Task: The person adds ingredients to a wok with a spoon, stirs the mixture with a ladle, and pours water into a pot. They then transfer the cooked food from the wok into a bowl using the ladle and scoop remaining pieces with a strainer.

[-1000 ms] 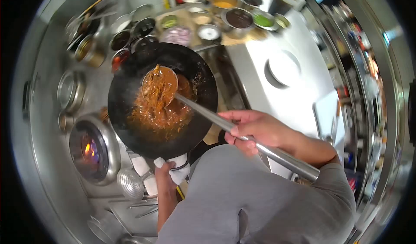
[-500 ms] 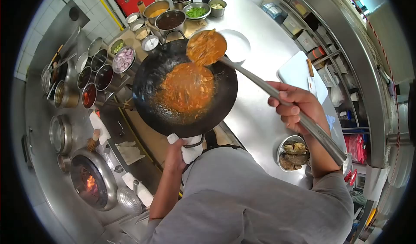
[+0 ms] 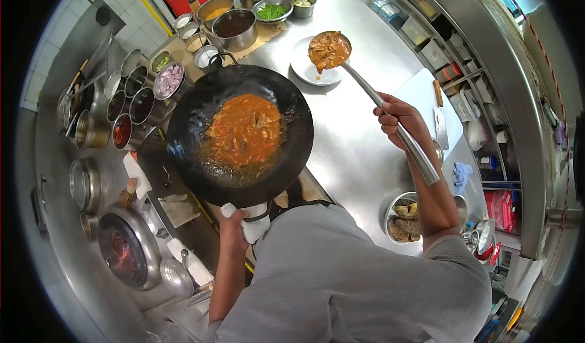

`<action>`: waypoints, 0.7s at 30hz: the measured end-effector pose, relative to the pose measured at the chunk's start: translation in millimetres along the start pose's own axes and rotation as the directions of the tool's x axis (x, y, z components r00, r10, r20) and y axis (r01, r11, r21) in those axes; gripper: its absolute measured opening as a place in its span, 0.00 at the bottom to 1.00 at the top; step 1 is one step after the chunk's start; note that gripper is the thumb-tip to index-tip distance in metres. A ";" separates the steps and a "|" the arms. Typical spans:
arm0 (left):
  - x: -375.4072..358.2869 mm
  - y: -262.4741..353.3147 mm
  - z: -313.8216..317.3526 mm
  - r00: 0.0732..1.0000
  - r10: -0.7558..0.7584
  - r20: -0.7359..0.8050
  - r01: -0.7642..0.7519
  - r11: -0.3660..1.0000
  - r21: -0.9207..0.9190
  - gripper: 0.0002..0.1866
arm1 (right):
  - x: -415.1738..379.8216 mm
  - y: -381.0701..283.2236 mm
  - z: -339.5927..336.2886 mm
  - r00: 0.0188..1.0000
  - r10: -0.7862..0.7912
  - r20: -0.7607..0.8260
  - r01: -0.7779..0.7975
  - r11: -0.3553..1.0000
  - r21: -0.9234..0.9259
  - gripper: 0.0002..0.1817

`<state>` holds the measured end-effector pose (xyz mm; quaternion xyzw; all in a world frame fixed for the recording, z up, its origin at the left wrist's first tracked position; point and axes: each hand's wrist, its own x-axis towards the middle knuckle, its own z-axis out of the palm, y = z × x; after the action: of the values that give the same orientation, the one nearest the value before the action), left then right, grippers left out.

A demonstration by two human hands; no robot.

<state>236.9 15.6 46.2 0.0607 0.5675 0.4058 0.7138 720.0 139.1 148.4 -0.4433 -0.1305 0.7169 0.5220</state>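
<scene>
Head view: a big black wok sits in front of the person, with runny orange-brown stew lying in its middle. The left hand is curled tight around a white cloth at the wok's near handle. The right hand has its fingers wrapped around the long handle of a ladle. The ladle's scoop is full of the same stew, and a drip hangs from its side. It is past the wok's right rim and, seen from here, covers the right part of a white plate; how high it is, I cannot tell. Past the wok's far handle stand a pot of dark brown sauce, a pot of orange stuff, and a bowl of green strips. A bowl of pink and white bits is near the wok's upper left. Shiny steel table stretches from the plate down to a bowl of brown and yellow lumps. The table's left edge runs by the wok's lower right side. A knife on a white board lies just beyond the right hand.
</scene>
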 end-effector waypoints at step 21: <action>-28.0 15.8 -1.0 0.995 0.054 -0.078 -0.057 0.998 -0.040 0.22 | 18.3 7.0 -17.4 0.966 -0.136 -0.218 0.054 0.937 -0.345 0.31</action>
<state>227.2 7.6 75.8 0.0459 0.5839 0.4396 0.6810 727.9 147.1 124.8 -0.6019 -0.2084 0.5993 0.4849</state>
